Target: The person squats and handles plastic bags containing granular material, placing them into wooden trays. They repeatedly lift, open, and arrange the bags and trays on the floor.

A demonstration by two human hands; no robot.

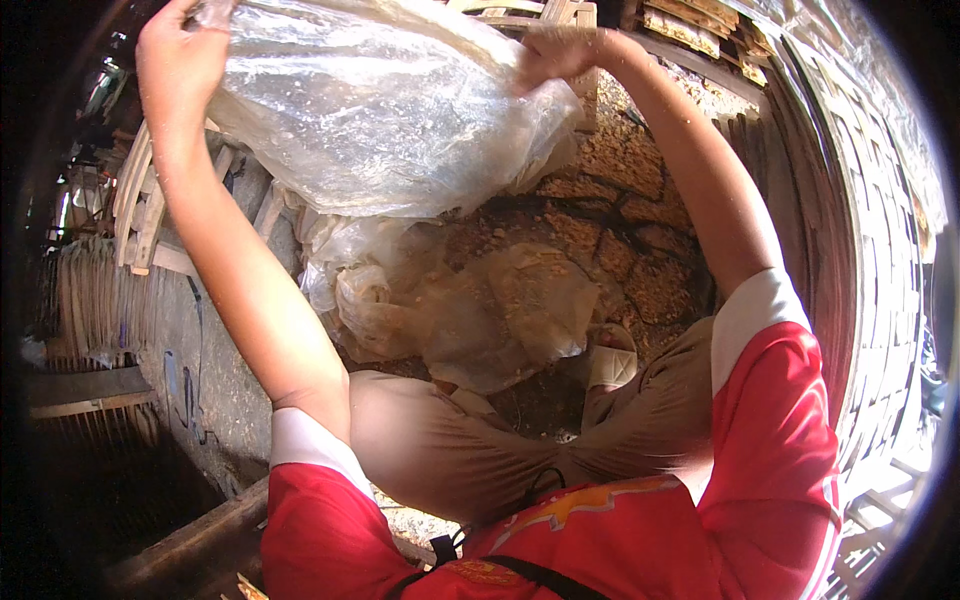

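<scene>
Raised at the upper left, my left hand grips a bunched corner of a large clear plastic sheet, possibly a bag. The plastic is dusty and wrinkled, and hangs between my hands. At its upper right edge, my right hand is closed on the plastic; motion blurs its fingers. Below the raised sheet, more crumpled plastic lies on the ground in front of my feet, brownish with dirt. My knees are spread on either side of it, and a sandal strap shows at its right.
Sawdust-coloured debris covers the cracked ground. Slatted wood pieces stand at the left beside a grey concrete surface. Along the right runs a woven slat wall. Stacked wood sits at the upper right.
</scene>
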